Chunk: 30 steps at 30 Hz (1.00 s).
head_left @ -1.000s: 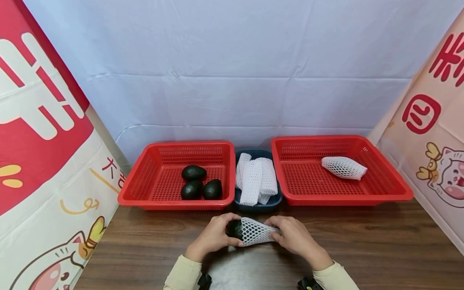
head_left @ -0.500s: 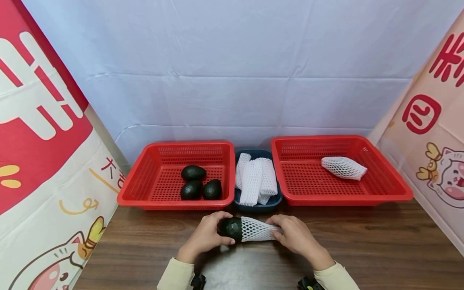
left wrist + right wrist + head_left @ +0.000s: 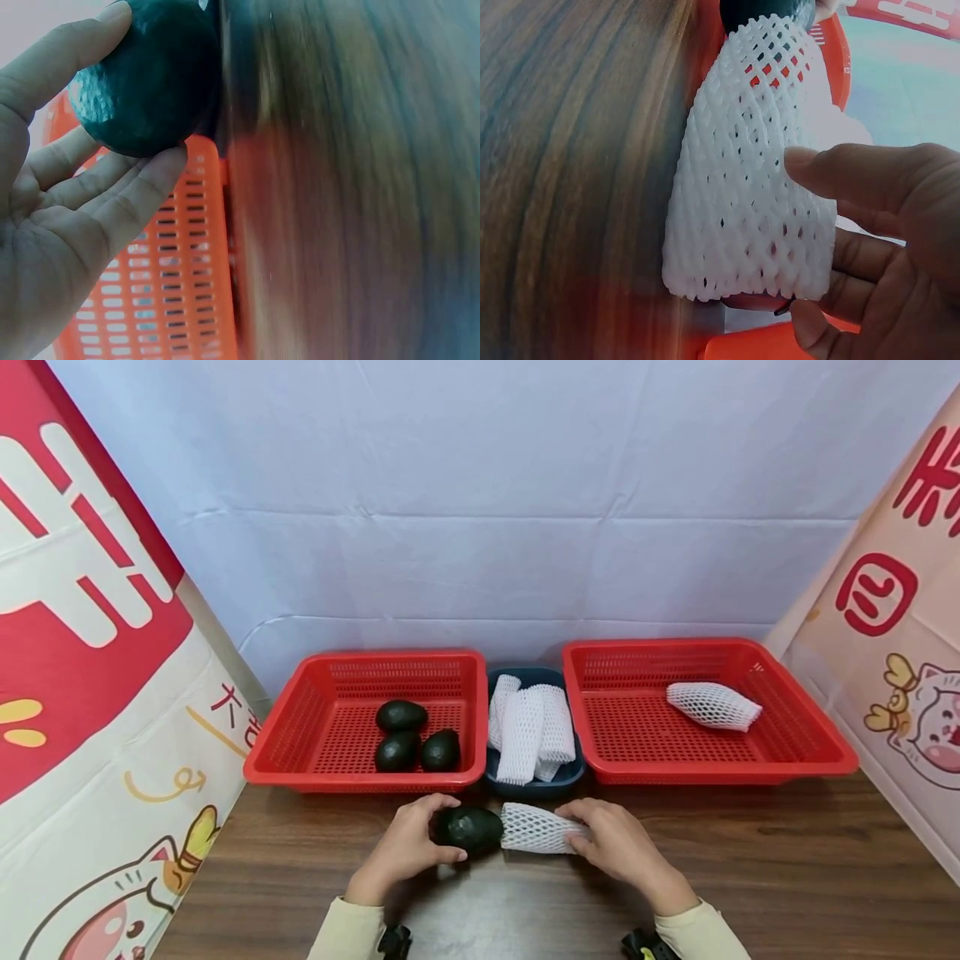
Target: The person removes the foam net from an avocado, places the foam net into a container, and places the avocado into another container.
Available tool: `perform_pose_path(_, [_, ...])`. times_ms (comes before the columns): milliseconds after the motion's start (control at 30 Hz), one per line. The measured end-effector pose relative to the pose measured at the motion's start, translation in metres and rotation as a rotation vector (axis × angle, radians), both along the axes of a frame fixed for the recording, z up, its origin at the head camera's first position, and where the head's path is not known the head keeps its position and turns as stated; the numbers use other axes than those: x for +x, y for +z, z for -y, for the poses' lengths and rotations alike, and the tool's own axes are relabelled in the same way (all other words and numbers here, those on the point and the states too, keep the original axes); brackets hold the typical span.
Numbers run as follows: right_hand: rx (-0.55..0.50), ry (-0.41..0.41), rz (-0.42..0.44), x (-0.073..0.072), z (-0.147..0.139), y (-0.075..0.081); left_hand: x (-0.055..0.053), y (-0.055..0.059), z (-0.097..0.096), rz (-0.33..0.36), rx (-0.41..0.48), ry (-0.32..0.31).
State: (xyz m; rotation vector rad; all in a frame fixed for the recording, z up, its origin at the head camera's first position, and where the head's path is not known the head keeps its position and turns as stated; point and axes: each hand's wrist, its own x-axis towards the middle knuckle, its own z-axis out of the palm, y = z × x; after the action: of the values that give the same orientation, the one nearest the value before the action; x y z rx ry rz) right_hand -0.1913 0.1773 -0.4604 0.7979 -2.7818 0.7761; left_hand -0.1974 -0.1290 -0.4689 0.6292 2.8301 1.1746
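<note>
Well, over the brown wood-grained table (image 3: pixel 480 910) our left hand (image 3: pixel 401 845) curls its fingers round a dark-green oval avocado (image 3: pixel 472 829), at the mouth of the white mesh foam sleeve (image 3: pixel 534 829) our right hand (image 3: pixel 618 845) pinches.

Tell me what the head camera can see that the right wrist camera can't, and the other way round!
Only the head view shows the three loose avocados in the left red basket and the net-wrapped bundle in the right red basket.

Only the right wrist view shows the palm side of the right hand and the bottom edge of the white net, which that hand covers in the head view.

Both show the right hand holding the white net, the held avocado and the wooden table.
</note>
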Motion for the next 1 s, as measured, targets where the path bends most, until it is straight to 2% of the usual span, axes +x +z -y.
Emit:
perform_pose_path(167, [-0.001,0.026,0.014,0.000,0.000,-0.002,0.002,0.000,0.008,0.002,0.009,0.028])
perform_pose_path(500, [0.010,0.028,0.058,0.001,0.002,-0.001,0.005,-0.002,0.012,0.001,0.019,0.033])
perform_pose_path(800, [0.044,-0.035,0.044,0.012,0.001,0.009,0.009,0.000,0.017,0.015,0.058,0.041])
perform_pose_path(1000, [0.054,-0.044,0.056,0.013,0.001,0.013,0.012,-0.001,0.021,0.029,0.065,0.055])
